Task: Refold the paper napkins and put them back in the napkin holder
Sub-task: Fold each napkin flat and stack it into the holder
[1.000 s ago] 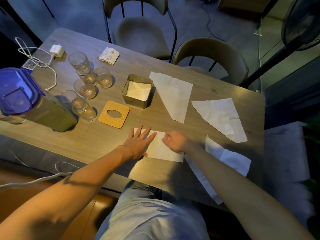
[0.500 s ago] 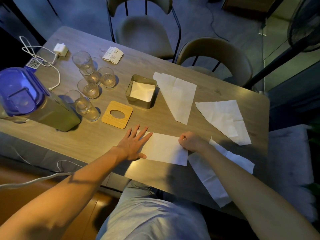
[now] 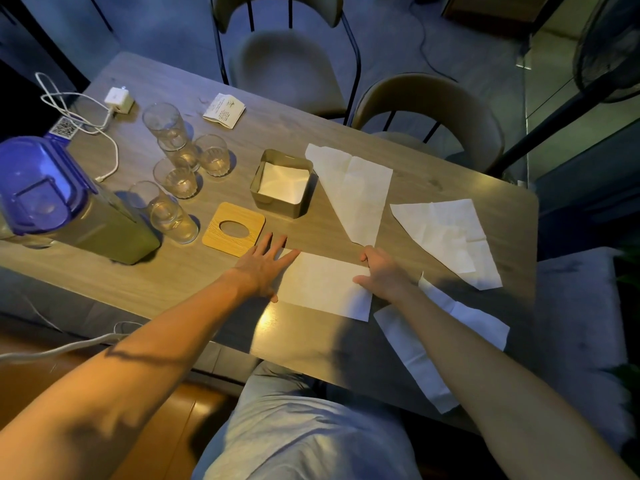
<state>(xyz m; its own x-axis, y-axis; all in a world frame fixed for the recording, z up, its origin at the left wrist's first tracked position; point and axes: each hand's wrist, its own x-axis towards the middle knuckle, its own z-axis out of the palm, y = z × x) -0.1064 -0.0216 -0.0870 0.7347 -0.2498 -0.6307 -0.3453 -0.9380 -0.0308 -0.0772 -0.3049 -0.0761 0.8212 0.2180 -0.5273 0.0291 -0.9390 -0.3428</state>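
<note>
An unfolded napkin (image 3: 478,327) lies under the right forearm. The left hand (image 3: 263,268) presses flat, fingers spread, on one end of the folded napkin (image 3: 322,285). The right hand (image 3: 384,271) curls round the opposite edge. Beyond the left fingertips stands the napkin holder (image 3: 277,206).

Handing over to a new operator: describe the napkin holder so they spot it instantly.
On the wooden table, look just beyond the wooden square with an oval hole. The napkin holder is the small square metal box, white napkins inside, unlike the clear glasses to its left.
</note>
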